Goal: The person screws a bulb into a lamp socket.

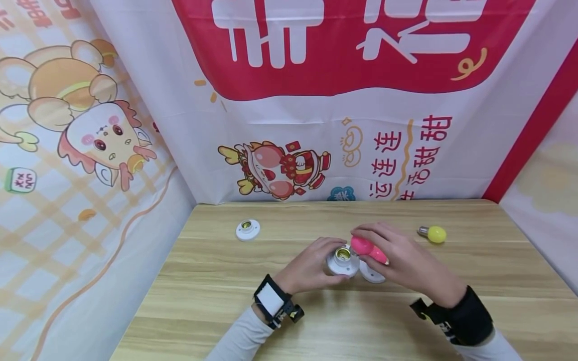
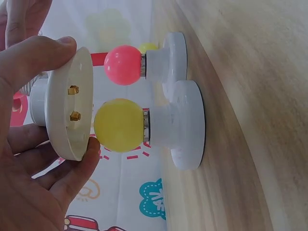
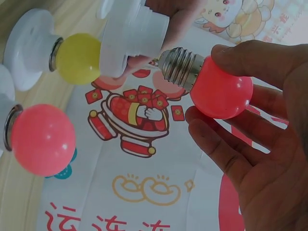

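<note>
My left hand (image 1: 311, 265) grips a white lamp socket (image 2: 70, 106) by its round base, thumb on one edge and fingers on the other. The socket is held above the table, its brass-lined opening facing up. My right hand (image 1: 399, 255) pinches a pink bulb (image 3: 222, 89) by its globe. The bulb's metal screw end is close beside the socket's mouth, outside it. Below the hands stand a yellow bulb (image 2: 120, 125) and another pink bulb (image 2: 123, 65), each in a white socket on the table. The head view hides that yellow bulb.
On the wooden table (image 1: 217, 301), a white socket (image 1: 248, 229) without a bulb sits at the back left. A loose yellow bulb (image 1: 436, 234) lies at the back right. Printed cloth (image 1: 289, 115) hangs behind the table and at both sides.
</note>
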`<state>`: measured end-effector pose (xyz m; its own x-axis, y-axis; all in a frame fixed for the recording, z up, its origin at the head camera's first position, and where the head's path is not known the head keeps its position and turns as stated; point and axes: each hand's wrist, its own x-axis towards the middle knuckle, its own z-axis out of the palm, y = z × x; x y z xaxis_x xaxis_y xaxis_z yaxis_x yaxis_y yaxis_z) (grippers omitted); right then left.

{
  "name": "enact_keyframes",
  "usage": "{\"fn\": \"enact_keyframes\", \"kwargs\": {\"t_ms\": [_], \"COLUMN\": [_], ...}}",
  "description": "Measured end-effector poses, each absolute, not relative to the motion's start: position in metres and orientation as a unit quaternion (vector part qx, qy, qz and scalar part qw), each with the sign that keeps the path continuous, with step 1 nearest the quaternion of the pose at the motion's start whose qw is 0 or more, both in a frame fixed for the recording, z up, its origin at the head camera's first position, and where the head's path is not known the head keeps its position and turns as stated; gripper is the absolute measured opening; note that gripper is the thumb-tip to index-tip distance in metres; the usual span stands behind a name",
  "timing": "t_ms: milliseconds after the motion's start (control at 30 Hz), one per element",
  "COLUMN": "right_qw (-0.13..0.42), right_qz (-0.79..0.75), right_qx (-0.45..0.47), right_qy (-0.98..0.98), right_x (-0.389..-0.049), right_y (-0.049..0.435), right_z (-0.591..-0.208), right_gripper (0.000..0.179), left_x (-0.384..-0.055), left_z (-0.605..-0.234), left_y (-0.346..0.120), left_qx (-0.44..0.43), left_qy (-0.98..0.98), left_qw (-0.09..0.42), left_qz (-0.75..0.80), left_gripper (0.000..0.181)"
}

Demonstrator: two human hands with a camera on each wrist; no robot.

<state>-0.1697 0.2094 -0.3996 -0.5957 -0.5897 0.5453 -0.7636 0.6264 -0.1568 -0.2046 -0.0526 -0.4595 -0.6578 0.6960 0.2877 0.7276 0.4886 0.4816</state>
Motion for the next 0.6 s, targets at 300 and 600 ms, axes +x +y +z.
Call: {"fn": "enact_keyframes", "kwargs": {"t_ms": [300,600], "right_qw": [0.225,0.207], "right_qz": [0.192,0.207], "right_qx": [0.392,0.388], "right_qy": [-0.871,-0.874], "right_x": [-0.167,-0.165], "right_y": [0.204,0.202], "right_z": [-0.396,-0.396], "right_gripper": [0.065,0.069], "left_x": [-0.205,-0.203], "left_z": [-0.457,-0.453], "left_y": [-0.047,-0.041], "left_qx": [-0.43,-0.445], "left_qy": [-0.85,-0.842], "left_qw": [0.037,0.045], "left_qz": [-0.302,-0.303], "left_gripper": [0.078,0.076]}}
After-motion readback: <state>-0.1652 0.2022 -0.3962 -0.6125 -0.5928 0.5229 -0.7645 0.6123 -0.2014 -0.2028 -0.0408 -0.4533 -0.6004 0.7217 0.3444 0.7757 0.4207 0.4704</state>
